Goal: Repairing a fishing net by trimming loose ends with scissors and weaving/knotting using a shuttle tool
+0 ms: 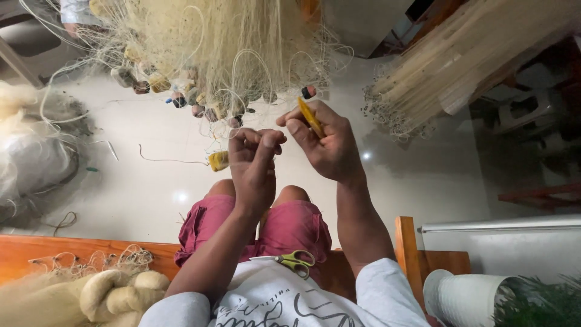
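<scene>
Below the hanging mass of pale fishing net (224,36), a glossy, off-white tiled floor (151,181) fills most of the view and throws back small bright spots of light. The person sits on a wooden bench (36,251) of orange-brown boards, knees in dark pink shorts (290,227), and a pair of scissors (293,261) with yellow-green handles lies on the lap against a white printed shirt. The left hand (254,166) is closed narrow, its fingertips pinching fine net strands just under the clutter of small floats (181,97) strung along the net's edge. The right hand (327,142) holds a slim yellow netting needle (310,116) between thumb and fingers, its tip pointing up toward the net; the two hands are close together, nearly touching. A yellowish float (218,160) hangs on a line just beside the left hand, and a loose cord (163,158) trails across the tiles. More heaped net and thick pale rope (115,293) rest on the bench at the left. A second sheaf of net (460,60) hangs at the right, near dark furniture by the wall. A white ribbed pot (463,297) with a green plant stands at the bench's right end.
</scene>
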